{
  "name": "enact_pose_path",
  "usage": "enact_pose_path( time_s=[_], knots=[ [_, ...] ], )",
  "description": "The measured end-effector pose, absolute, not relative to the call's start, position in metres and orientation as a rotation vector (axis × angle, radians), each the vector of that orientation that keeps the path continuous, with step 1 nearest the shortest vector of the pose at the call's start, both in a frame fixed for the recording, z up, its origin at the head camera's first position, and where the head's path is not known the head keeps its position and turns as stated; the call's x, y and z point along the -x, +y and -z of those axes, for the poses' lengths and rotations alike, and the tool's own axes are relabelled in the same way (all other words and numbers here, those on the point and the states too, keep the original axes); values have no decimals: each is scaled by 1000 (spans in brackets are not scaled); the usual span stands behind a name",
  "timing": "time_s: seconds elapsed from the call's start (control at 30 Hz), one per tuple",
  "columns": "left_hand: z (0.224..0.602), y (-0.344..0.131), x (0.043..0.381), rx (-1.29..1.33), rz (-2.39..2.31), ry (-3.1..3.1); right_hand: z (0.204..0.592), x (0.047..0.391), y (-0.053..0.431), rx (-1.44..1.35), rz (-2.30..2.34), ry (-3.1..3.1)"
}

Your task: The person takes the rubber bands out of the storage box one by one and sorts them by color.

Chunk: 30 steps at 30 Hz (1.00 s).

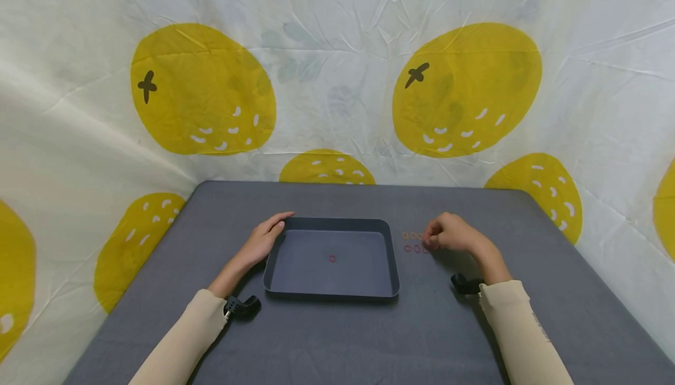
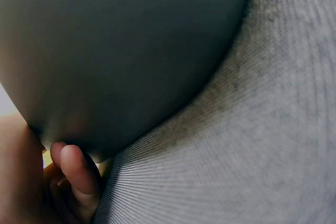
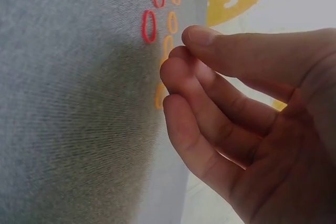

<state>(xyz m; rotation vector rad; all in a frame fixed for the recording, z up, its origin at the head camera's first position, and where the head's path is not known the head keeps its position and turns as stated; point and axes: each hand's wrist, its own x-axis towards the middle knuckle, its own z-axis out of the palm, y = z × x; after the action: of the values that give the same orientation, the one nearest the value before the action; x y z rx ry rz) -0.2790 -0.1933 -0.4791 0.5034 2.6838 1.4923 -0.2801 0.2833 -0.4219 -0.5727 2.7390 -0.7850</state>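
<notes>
A shallow dark-grey rectangular tray [image 1: 331, 297] lies on the table with one small red ring [image 1: 332, 259] inside. My left hand [image 1: 266, 238] grips its far left corner, thumb at the rim and fingers along the outer wall; fingertips [image 2: 76, 169] show against that wall in the left wrist view. Right of the tray are thin loops like small rubber bands: a row of orange rings [image 1: 413, 236] and a nearer row of red rings [image 1: 417, 249]. Over the right end of these rows hovers my right hand [image 1: 450, 234], fingers loosely bent, thumb near the index fingertip, nothing visible between them.
A grey cloth covers the table [image 1: 337, 344]. Behind and beside it hangs a white curtain [image 1: 337, 98] with large yellow fruit prints. Each wrist wears a black camera, the left wrist camera [image 1: 242, 306] and the right wrist camera [image 1: 466, 284].
</notes>
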Motion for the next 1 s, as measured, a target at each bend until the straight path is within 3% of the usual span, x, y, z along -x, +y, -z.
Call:
enact_pose_path(
  time_s=[1.0],
  knots=[
    [483, -195, 282, -518, -1491, 2692, 388, 271, 235, 763, 933, 2656]
  ],
)
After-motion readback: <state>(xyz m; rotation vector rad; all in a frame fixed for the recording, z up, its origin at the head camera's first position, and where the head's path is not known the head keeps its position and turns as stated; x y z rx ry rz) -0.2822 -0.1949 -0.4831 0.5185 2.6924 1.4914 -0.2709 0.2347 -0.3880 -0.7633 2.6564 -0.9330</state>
